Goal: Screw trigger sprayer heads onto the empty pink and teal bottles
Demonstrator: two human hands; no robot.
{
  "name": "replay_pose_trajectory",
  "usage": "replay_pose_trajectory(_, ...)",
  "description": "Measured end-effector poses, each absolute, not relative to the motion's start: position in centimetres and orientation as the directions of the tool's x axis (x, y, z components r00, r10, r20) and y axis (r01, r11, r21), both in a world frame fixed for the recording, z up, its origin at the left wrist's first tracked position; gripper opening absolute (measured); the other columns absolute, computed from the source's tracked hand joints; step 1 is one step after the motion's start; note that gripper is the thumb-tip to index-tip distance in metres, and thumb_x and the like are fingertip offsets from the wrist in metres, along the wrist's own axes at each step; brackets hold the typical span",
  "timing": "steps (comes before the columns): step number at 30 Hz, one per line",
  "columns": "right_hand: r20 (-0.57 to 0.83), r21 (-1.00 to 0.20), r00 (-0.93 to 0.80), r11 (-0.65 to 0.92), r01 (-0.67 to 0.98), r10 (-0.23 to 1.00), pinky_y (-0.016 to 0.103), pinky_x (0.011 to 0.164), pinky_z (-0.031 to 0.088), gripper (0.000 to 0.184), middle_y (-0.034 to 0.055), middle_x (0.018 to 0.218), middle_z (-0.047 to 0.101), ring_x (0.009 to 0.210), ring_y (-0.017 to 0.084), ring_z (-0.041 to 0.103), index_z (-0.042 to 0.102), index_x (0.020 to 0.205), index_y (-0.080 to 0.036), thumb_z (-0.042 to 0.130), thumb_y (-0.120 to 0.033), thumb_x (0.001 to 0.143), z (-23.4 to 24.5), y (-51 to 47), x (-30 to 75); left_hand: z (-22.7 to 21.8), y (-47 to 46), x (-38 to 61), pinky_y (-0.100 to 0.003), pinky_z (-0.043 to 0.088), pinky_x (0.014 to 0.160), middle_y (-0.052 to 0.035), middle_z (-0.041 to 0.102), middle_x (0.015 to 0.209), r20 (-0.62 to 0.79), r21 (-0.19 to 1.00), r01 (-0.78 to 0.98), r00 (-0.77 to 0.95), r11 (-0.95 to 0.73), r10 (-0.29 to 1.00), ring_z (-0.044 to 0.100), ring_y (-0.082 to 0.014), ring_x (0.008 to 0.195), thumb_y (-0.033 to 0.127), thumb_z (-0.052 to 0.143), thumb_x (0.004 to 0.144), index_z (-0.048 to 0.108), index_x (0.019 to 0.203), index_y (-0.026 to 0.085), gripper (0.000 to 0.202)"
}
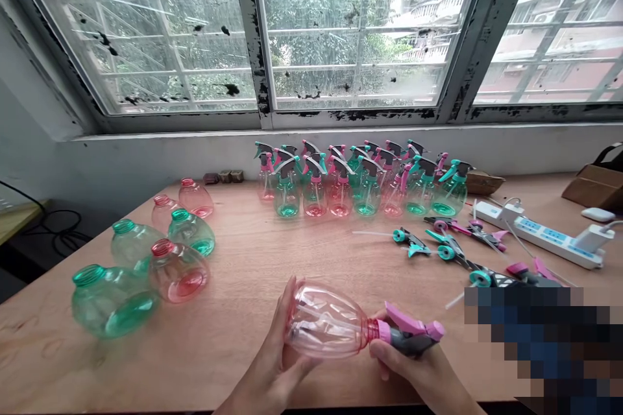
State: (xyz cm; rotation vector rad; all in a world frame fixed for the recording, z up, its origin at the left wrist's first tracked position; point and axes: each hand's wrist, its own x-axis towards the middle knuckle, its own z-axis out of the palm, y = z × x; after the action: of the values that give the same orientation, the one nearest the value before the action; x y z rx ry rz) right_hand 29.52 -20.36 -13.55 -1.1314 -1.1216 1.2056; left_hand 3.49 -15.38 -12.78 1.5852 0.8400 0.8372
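A clear pink bottle [326, 324] lies sideways over the near edge of the wooden table [253, 272]. My left hand [275, 356] cups the bottle's base, fingers wrapped round it. My right hand [413, 366] grips the pink and grey trigger spray head [411, 331] seated on the bottle's neck. The dip tube shows inside the bottle.
Several open pink and green bottles [160, 253] lie at the left. Assembled spray bottles [360, 181] stand in rows under the window. Loose trigger heads [452, 243] and a white power strip [540, 233] lie at the right, next to a cardboard box [596, 185]. A blurred patch covers the lower right.
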Motion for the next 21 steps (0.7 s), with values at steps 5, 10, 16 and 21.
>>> replay_pose_trajectory(5,0.064,-0.996,-0.004,0.063,-0.062,0.998,0.025,0.055,0.045,0.029,-0.0045,0.062,0.062,0.056,0.015,0.055,0.066,0.086,-0.023,0.081,-0.047,0.083,-13.11,-20.27,29.45,-12.64,-15.13,3.5,-0.053,0.012,0.131,-0.0057,0.011,0.176,0.06,0.998,-0.007,0.515,-0.066,0.855,0.014,-0.0347,0.16,0.041,0.078,0.088,0.006,0.164,0.037,0.104)
replay_pose_trajectory(10,0.023,-0.991,0.009,0.024,-0.134,1.0,0.029,0.059,0.046,0.036,-0.0041,0.058,0.063,0.054,0.016,0.056,0.068,0.092,-0.021,0.08,-0.053,0.083,-13.25,-20.26,29.41,-12.44,-15.15,3.57,-0.052,0.012,0.132,-0.0034,0.015,0.175,0.073,0.995,0.024,0.531,-0.101,0.844,0.017,-0.0347,0.16,0.039,0.076,0.09,0.014,0.164,0.038,0.096)
replay_pose_trajectory(16,0.07,-0.993,0.016,0.072,-0.098,0.997,0.029,0.055,0.045,0.033,-0.0036,0.059,0.062,0.054,0.017,0.056,0.067,0.087,-0.022,0.08,-0.053,0.082,-13.25,-20.19,29.3,-12.65,-15.39,3.37,-0.053,0.005,0.132,-0.0029,0.012,0.176,0.052,0.99,0.083,0.515,-0.11,0.856,0.014,-0.0327,0.161,0.043,0.069,0.094,0.002,0.164,0.041,0.097)
replay_pose_trajectory(21,0.062,-0.993,0.023,0.064,-0.095,0.998,0.027,0.054,0.045,0.031,-0.0039,0.061,0.062,0.054,0.016,0.057,0.066,0.084,-0.023,0.082,-0.049,0.082,-12.86,-20.2,29.21,-12.16,-15.04,3.49,-0.053,0.021,0.13,-0.0103,0.032,0.169,0.022,1.0,0.007,0.522,-0.031,0.852,0.031,-0.0379,0.155,0.05,0.075,0.088,0.012,0.165,0.032,0.101)
